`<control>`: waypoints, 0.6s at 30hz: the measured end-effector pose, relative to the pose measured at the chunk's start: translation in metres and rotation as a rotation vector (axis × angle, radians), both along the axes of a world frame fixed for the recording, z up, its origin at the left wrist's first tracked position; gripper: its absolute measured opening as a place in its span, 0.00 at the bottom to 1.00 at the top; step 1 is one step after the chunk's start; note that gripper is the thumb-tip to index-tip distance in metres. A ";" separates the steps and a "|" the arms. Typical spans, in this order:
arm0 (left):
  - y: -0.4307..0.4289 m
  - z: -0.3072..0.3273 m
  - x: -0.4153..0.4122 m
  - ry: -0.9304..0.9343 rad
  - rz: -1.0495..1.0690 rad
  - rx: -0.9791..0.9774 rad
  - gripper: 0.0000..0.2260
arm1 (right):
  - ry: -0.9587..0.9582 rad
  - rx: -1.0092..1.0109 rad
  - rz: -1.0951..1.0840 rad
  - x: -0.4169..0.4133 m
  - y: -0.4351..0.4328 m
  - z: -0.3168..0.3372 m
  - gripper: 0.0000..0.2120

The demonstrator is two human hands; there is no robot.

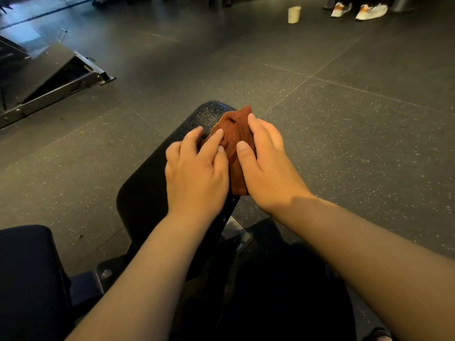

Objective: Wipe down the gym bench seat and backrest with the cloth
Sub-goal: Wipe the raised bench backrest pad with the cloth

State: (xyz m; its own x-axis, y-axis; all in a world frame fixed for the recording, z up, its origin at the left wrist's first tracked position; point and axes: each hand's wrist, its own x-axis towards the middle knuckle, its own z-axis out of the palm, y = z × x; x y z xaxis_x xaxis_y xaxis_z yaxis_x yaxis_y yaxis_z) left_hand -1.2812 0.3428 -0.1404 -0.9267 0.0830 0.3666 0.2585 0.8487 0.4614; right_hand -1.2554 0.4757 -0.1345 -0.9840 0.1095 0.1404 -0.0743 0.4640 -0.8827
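Cloth (234, 136) at pad (145, 193) right edge; left hand (197, 178), right hand (268, 173) pressing.

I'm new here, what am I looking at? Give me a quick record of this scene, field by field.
Place: gym floor with dark speckled tiles
Bench: black bench pad
Cloth: rust-brown cloth, bunched on the pad's far right part
Left hand: left hand, fingertips touching the cloth
Right hand: right hand laid over the cloth, thumb on top
Background: pale cup and white shoes on the floor
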 end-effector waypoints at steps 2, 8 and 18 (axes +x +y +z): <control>0.011 -0.009 0.007 0.014 0.041 0.022 0.23 | 0.010 0.025 -0.001 -0.003 0.002 -0.003 0.26; 0.007 -0.020 0.009 0.178 -0.048 -0.026 0.23 | 0.202 0.065 -0.100 -0.005 -0.003 -0.011 0.23; -0.005 -0.020 0.000 -0.062 -0.086 0.676 0.21 | 0.242 0.516 -0.040 -0.033 -0.011 -0.013 0.25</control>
